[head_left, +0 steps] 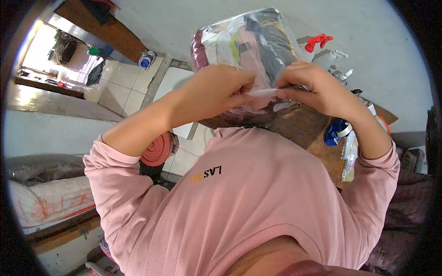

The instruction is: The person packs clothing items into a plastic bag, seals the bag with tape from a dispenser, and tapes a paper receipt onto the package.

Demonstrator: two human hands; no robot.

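Note:
A large clear plastic bag (246, 43) full of folded clothes stands on a brown wooden table (308, 131) in front of me. My left hand (216, 87) pinches a whitish, gathered strip of plastic at the bag's near side. Close by on the right, my right hand (313, 85) grips the other end of the same strip between thumb and fingers. The strip runs level across the short gap between both hands. Dark red and pink cloth shows through the plastic below it.
Spray bottles, one with a red trigger (318, 42), stand beyond my right hand. A blue item with a white roll (338, 132) lies on the table's right part. A red round lid (156, 149) is low on the left, near the tiled floor (122, 87).

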